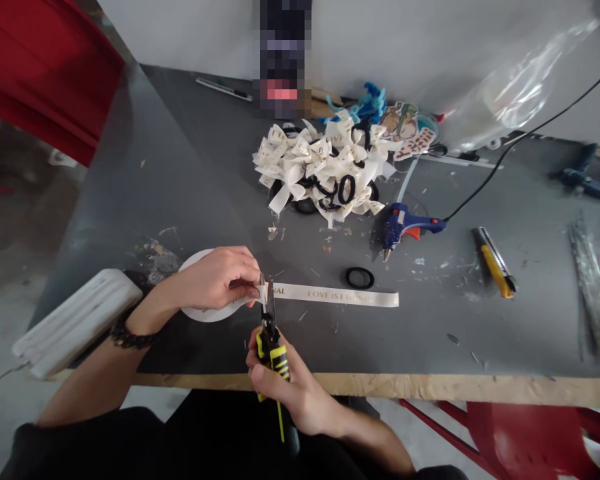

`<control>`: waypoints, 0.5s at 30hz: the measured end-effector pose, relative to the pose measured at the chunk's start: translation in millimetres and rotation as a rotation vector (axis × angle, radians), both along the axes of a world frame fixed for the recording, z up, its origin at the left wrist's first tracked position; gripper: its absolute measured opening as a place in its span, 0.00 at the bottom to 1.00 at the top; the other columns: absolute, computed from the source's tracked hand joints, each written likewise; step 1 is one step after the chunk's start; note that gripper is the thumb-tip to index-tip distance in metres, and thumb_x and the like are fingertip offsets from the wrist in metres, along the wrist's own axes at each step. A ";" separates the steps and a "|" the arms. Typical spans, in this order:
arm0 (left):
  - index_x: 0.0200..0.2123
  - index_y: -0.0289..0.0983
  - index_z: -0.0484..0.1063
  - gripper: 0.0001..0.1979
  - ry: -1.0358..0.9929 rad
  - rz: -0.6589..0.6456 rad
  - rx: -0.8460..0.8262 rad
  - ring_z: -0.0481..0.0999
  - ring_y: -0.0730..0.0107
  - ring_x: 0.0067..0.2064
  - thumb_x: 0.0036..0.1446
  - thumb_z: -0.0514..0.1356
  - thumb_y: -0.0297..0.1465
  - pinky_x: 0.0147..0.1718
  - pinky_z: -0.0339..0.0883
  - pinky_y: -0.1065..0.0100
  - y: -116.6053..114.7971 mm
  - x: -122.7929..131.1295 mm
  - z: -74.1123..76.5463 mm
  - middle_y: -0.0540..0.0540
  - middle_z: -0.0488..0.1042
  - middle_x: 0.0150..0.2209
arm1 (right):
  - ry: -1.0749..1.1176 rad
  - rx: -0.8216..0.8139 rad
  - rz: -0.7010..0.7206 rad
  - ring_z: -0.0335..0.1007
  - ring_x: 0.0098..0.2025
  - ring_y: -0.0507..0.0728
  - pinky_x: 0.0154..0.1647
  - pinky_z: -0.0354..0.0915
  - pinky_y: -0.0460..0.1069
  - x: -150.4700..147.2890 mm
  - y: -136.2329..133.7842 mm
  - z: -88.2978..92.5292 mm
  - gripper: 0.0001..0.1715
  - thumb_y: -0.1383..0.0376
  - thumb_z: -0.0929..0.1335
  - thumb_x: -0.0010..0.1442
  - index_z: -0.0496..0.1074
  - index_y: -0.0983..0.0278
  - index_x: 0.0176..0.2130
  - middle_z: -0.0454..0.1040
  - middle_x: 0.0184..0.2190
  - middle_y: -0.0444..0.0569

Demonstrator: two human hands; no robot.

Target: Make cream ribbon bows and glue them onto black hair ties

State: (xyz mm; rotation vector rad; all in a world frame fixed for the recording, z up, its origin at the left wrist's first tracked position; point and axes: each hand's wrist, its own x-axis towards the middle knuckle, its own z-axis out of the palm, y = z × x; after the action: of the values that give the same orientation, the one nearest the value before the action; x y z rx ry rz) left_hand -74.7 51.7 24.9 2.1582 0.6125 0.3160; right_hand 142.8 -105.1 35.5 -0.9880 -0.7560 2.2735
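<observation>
My left hand (pixel 225 277) is closed in a pinch on a white ribbon (pixel 337 295) with gold lettering, over a round white ribbon roll (pixel 205 312) that it partly covers. The printed strip stretches to the right across the table. In my right hand (pixel 285 387) is a pair of black and yellow scissors (pixel 275 357), my fingers wrapped round the handles. Their blades point away from me and straddle the ribbon close to my left fingertips. Just beyond the strip lies a black hair tie (pixel 359 277).
A pile of white ribbon bows with black hair ties (pixel 325 160) lies at the back. Right of it are a blue glue gun (pixel 405 225) with a cord and a yellow box cutter (pixel 497 263). A white power strip (pixel 77 322) sits at the left edge.
</observation>
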 end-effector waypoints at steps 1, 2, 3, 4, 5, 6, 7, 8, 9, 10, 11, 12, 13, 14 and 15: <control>0.29 0.40 0.80 0.16 0.002 0.001 -0.002 0.78 0.66 0.40 0.72 0.62 0.34 0.43 0.67 0.66 0.1 0.1 0.2 0.49 0.82 0.33 | -0.007 -0.006 -0.005 0.59 0.34 0.50 0.37 0.60 0.49 -1.1 -0.6 0.2 0.29 0.47 0.77 0.63 0.64 0.59 0.48 0.65 0.37 0.41; 0.28 0.40 0.80 0.16 0.000 0.001 -0.008 0.78 0.66 0.40 0.72 0.62 0.34 0.43 0.67 0.66 0.0 0.0 0.3 0.49 0.82 0.32 | -0.010 -0.022 -0.010 0.59 0.33 0.50 0.36 0.60 0.49 -2.6 -1.8 0.0 0.28 0.48 0.78 0.62 0.64 0.59 0.47 0.65 0.36 0.41; 0.28 0.41 0.80 0.17 -0.007 0.001 -0.018 0.77 0.66 0.39 0.72 0.63 0.34 0.43 0.67 0.66 -0.2 -0.1 0.3 0.49 0.82 0.32 | -0.004 -0.056 -0.017 0.58 0.32 0.50 0.35 0.60 0.49 -4.5 -3.5 -0.8 0.28 0.48 0.78 0.62 0.64 0.59 0.46 0.64 0.33 0.39; 0.28 0.41 0.80 0.17 -0.014 -0.001 -0.031 0.77 0.66 0.39 0.72 0.63 0.34 0.44 0.67 0.66 -0.4 -0.4 0.2 0.49 0.82 0.32 | 0.006 -0.100 -0.026 0.57 0.29 0.49 0.33 0.59 0.48 -6.4 -5.6 -2.1 0.27 0.47 0.77 0.62 0.64 0.59 0.45 0.63 0.31 0.37; 0.28 0.41 0.80 0.16 -0.020 -0.006 -0.048 0.77 0.66 0.39 0.71 0.63 0.34 0.44 0.67 0.65 -0.6 -0.9 0.1 0.49 0.82 0.32 | 0.020 -0.148 -0.034 0.55 0.27 0.48 0.30 0.58 0.47 -8.1 -7.8 -3.7 0.26 0.47 0.77 0.63 0.63 0.58 0.43 0.61 0.28 0.36; 0.29 0.41 0.80 0.16 -0.025 -0.011 -0.064 0.77 0.66 0.40 0.72 0.63 0.34 0.45 0.68 0.65 -0.8 -1.5 0.0 0.48 0.82 0.33 | 0.038 -0.191 -0.044 0.53 0.25 0.48 0.28 0.57 0.47 -9.5 -9.7 -5.4 0.25 0.47 0.76 0.64 0.63 0.58 0.42 0.59 0.25 0.34; 0.29 0.41 0.81 0.16 -0.025 -0.015 -0.077 0.77 0.66 0.41 0.72 0.62 0.34 0.46 0.68 0.65 -0.9 -2.1 -0.1 0.48 0.82 0.33 | 0.056 -0.216 -0.049 0.52 0.24 0.48 0.27 0.56 0.46 -10.3 -11.2 -7.2 0.24 0.47 0.75 0.64 0.63 0.58 0.42 0.58 0.24 0.33; 0.29 0.41 0.81 0.16 -0.020 -0.018 -0.085 0.77 0.66 0.41 0.72 0.62 0.34 0.47 0.68 0.65 -0.8 -2.8 -0.2 0.48 0.82 0.34 | 0.070 -0.214 -0.053 0.53 0.24 0.48 0.28 0.57 0.47 -10.5 -11.9 -8.7 0.24 0.48 0.76 0.64 0.63 0.58 0.42 0.59 0.24 0.34; 0.30 0.41 0.81 0.16 -0.010 -0.023 -0.087 0.77 0.65 0.42 0.72 0.62 0.34 0.47 0.68 0.65 -0.5 -3.4 -0.1 0.48 0.82 0.34 | 0.080 -0.191 -0.050 0.56 0.25 0.48 0.30 0.59 0.47 -10.1 -12.0 -9.9 0.25 0.48 0.76 0.64 0.64 0.58 0.44 0.62 0.26 0.35; 0.30 0.42 0.81 0.16 0.002 -0.029 -0.086 0.77 0.65 0.42 0.72 0.61 0.34 0.48 0.68 0.65 0.0 -4.0 0.1 0.48 0.82 0.35 | 0.093 -0.156 -0.045 0.60 0.27 0.49 0.33 0.61 0.49 -9.1 -11.3 -10.5 0.26 0.48 0.77 0.63 0.64 0.59 0.45 0.65 0.29 0.37; 0.30 0.42 0.81 0.16 0.009 -0.036 -0.087 0.78 0.65 0.42 0.73 0.61 0.34 0.48 0.68 0.65 0.7 -4.6 0.3 0.48 0.82 0.35 | 0.110 -0.121 -0.038 0.63 0.30 0.50 0.36 0.63 0.50 -7.8 -10.1 -10.5 0.27 0.48 0.77 0.63 0.65 0.59 0.47 0.67 0.33 0.40; 0.30 0.42 0.81 0.16 0.010 -0.045 -0.093 0.78 0.66 0.42 0.73 0.61 0.34 0.48 0.68 0.65 1.5 -5.0 0.6 0.49 0.82 0.35 | 0.126 -0.085 -0.028 0.65 0.33 0.51 0.40 0.65 0.51 -6.3 -8.7 -10.0 0.28 0.48 0.77 0.63 0.65 0.59 0.49 0.68 0.37 0.42; 0.30 0.42 0.81 0.15 0.002 -0.057 -0.107 0.78 0.66 0.42 0.73 0.61 0.34 0.48 0.68 0.65 2.2 -5.4 0.9 0.49 0.83 0.35 | 0.143 -0.056 -0.017 0.67 0.36 0.52 0.43 0.65 0.53 -4.7 -7.1 -8.9 0.29 0.47 0.77 0.63 0.65 0.59 0.51 0.69 0.40 0.44; 0.31 0.42 0.81 0.15 -0.010 -0.065 -0.122 0.78 0.66 0.42 0.72 0.62 0.34 0.48 0.68 0.66 2.9 -5.7 1.2 0.49 0.83 0.36 | 0.160 -0.040 -0.008 0.68 0.38 0.53 0.46 0.65 0.54 -3.3 -5.6 -7.6 0.30 0.47 0.77 0.64 0.65 0.59 0.53 0.69 0.41 0.45; 0.31 0.43 0.81 0.15 -0.021 -0.065 -0.134 0.79 0.66 0.43 0.72 0.62 0.34 0.48 0.68 0.66 3.5 -5.8 1.5 0.48 0.83 0.36 | 0.177 -0.032 -0.001 0.69 0.40 0.54 0.48 0.65 0.54 -2.1 -4.4 -6.1 0.30 0.47 0.76 0.65 0.65 0.59 0.54 0.69 0.42 0.46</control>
State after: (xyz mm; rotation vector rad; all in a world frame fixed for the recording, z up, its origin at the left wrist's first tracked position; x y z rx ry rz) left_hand -80.5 55.2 26.4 2.0394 0.5349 0.2550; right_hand 140.6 -109.5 29.4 -0.7878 -0.6461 2.3419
